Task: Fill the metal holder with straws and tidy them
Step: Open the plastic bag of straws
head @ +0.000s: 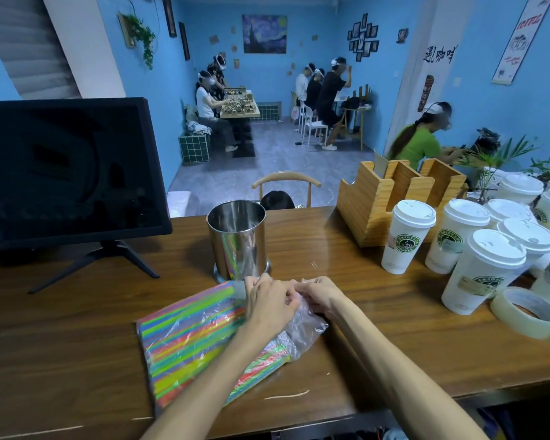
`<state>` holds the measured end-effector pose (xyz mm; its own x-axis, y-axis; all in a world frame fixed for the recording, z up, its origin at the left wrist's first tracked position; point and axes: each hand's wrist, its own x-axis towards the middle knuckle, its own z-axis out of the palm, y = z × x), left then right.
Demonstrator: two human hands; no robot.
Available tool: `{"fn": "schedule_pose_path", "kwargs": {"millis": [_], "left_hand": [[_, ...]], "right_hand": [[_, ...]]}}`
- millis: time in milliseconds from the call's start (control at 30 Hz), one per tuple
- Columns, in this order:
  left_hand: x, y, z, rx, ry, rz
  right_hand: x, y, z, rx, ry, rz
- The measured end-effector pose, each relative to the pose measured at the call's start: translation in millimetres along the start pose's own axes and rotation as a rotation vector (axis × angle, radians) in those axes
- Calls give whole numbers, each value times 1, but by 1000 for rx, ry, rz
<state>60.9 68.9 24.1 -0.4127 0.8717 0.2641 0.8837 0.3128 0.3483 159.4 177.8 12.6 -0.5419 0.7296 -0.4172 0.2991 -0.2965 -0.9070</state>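
Both hands, left (pixel 269 308) and right (pixel 318 296), pinch the plastic bag (pixel 302 328) of straws (pixel 188 341) at lower centre; tear gently, holding straws bunched. Metal holder (pixel 237 239) stands empty just above.

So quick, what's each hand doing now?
Left hand: grip on the straw bag.
Right hand: grip on the same bag's open end.

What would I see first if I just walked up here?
Probably the rainbow straws, in a clear bag flat on the wooden counter, with the left hand and right hand both pinching the bag's end. Just behind stands the shiny metal holder, and white lidded cups crowd the right.
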Motion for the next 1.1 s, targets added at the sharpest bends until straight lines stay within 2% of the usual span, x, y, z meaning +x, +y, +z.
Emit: {"fn": "schedule_pose_path", "kwargs": {"millis": [167,367,500,700,967,1100], "left_hand": [[-2,-5,-7,-66,-31,55],[4,-8,-16,-170,-222,-37],[9,-7,-16,-178,-254,-43],[5,-15,-25,-264,-427,182],[-8,-24,-80,-284,-335,346],[-6,-43,-83,-112,-339,348]], "right_hand": [[-3,-2,-7,75,-25,64],[-5,1,-17,85,-188,106],[-3,5,-21,53,-140,59],[-2,7,-18,-6,-64,66],[4,6,-21,-33,8,62],[8,14,-21,-102,71,15]]}}
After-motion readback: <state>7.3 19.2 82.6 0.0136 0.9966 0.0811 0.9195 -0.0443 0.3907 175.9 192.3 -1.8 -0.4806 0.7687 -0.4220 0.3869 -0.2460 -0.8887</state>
